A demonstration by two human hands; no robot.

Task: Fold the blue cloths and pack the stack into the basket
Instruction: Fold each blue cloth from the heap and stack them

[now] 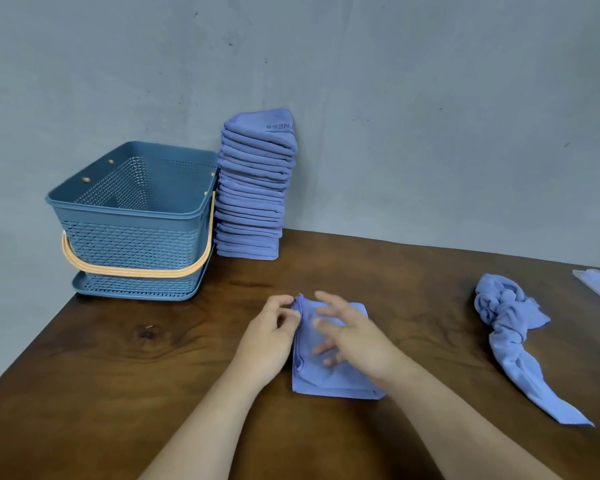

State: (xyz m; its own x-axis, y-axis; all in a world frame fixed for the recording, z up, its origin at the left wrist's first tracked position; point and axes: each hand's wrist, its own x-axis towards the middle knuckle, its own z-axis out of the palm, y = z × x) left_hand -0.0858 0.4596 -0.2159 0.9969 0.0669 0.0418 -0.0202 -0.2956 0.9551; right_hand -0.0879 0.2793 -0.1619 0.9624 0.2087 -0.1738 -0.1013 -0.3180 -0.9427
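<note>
While the left hand (269, 341) pinches the far-left edge of the small folded blue cloth (326, 379), lying on the dark wooden table (118, 358) forward and right of the blue perforated plastic basket (132, 206), the right hand (354, 337) is over it, fingers spread and blurred. Pin that corner, sweep outward, and square the edges to match the tall stack of folded blue cloths (253, 188) just right of the basket. A twisted blue cloth (510, 327) waits further right.

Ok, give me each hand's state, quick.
Left hand: pinching the far left corner of the folded cloth.
Right hand: open, fingers spread over the same cloth; blurred, contact unclear.
</note>
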